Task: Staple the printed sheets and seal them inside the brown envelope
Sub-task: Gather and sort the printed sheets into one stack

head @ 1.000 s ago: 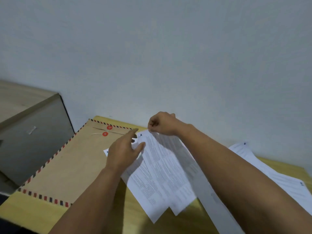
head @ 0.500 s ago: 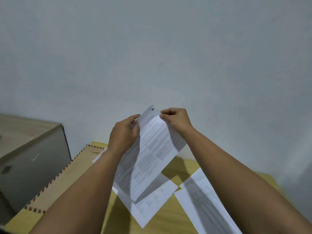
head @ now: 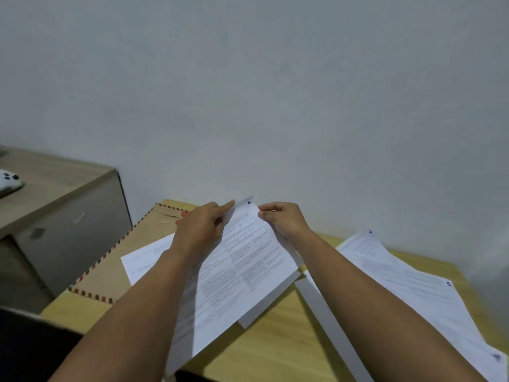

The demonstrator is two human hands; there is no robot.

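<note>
A printed sheet (head: 242,266) is held just above the yellow wooden desk (head: 275,351). My left hand (head: 201,230) grips its top left edge, index finger stretched along the top. My right hand (head: 283,219) pinches its top right edge. Another white sheet (head: 146,260) lies under it, partly on the brown envelope (head: 115,268), which has a red and blue striped border and red string buttons. More printed sheets (head: 407,282) lie spread at the right. No stapler is in view.
A grey cabinet with a wooden top (head: 55,194) stands left of the desk, with a white device (head: 8,180) on it. A plain pale wall rises right behind the desk.
The held sheet has come down from in front of the wall to just over the desk. Both hands lowered with it, and the view tilted down and to the left.
</note>
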